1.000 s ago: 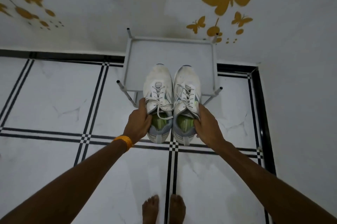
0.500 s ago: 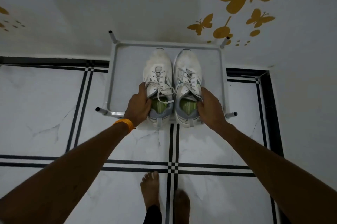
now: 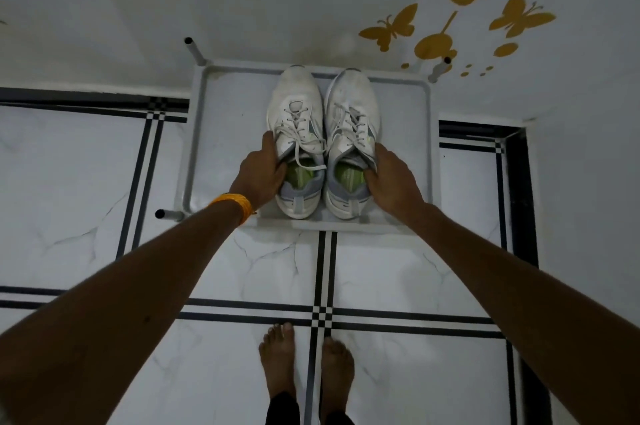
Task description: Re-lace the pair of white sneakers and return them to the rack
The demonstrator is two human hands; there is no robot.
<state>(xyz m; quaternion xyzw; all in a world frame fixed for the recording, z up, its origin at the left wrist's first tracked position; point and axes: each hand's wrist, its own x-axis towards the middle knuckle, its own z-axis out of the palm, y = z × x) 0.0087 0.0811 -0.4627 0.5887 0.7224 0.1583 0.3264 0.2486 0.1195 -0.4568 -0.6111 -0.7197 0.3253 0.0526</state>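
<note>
- Sneakers sit side by side on the top shelf of the rack, toes toward its back edge, heels near the front edge; both are laced.
- Left hand grips the left sneaker at its collar, fingers curled inside the opening.
- Right hand grips the right sneaker the same way at its outer collar.
- An orange band circles the left wrist.
- Bare feet stand on the tiled floor before the rack.
- Yellow butterfly decals mark the wall behind.

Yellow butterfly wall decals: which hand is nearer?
Right. The right hand grips the right white sneaker below the yellow butterfly wall decals; the left hand, on the left white sneaker, sits farther left.
</note>
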